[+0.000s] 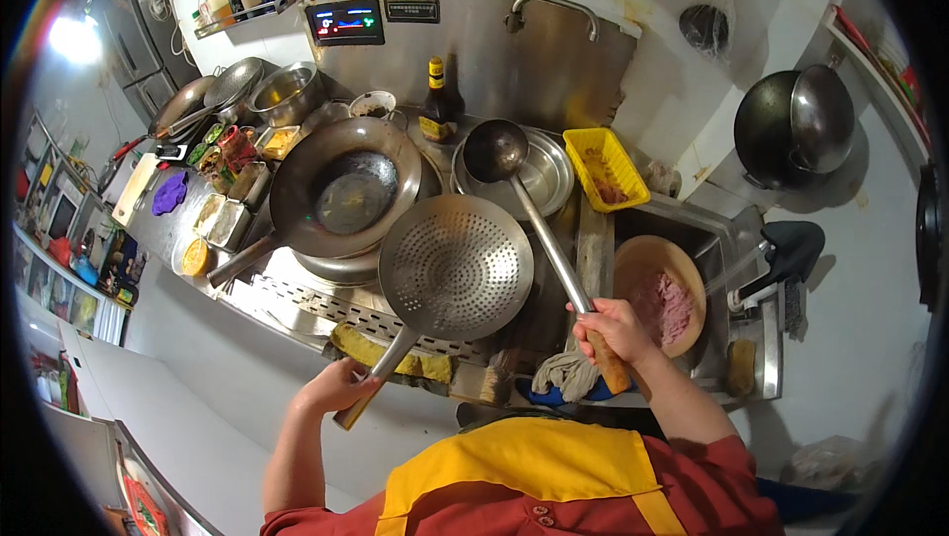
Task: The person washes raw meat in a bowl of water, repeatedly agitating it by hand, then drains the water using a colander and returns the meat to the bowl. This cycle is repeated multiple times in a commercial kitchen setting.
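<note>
My left hand (338, 386) grips the metal handle of a perforated strainer ladle (458, 265), whose round bowl overlaps the right edge of a wok. That wok (356, 195) sits on the stove with its handle towards me, and a little liquid or residue shows at its bottom. In my right hand (614, 332) is the wooden end of a long-handled wok ladle (498, 150). The ladle's bowl is over a round steel basin (552, 172) behind the strainer; whether they touch I cannot tell.
A dark sauce bottle (438, 107) stands behind the wok. To the right are a yellow plastic basket (606, 165) and a sink (730, 239) holding a tub (626, 265) of pink meat. Steel seasoning containers (230, 224) line the left side. A folded yellow cloth (371, 353) lies along the front edge.
</note>
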`<state>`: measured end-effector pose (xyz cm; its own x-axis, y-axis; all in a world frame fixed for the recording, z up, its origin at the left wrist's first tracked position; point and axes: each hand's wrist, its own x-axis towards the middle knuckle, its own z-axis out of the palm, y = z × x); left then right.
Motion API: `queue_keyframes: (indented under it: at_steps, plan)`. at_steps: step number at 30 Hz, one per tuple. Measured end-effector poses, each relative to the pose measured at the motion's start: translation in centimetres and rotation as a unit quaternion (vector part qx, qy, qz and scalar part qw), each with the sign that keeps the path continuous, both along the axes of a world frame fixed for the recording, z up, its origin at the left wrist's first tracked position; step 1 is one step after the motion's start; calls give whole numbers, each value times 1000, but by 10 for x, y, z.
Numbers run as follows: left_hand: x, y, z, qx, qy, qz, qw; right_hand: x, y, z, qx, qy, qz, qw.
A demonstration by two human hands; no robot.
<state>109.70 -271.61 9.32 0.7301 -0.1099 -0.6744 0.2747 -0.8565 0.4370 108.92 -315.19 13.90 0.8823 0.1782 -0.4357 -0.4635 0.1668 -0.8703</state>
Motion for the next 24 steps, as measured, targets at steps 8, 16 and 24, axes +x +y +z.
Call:
queue_keyframes:
  at_steps: [8, 16, 24]
  plan:
    - [41, -86, 12, -415, -75, 186, 888, 42, 88, -29, 99, -11, 72, 992]
    - [156, -83, -61, -426, -142, 208, 869, 54, 138, -47, -6, -165, 121, 979]
    - [230, 8, -92, -390, 3, 354, 850, -29, -109, -139, -146, 56, -206, 966]
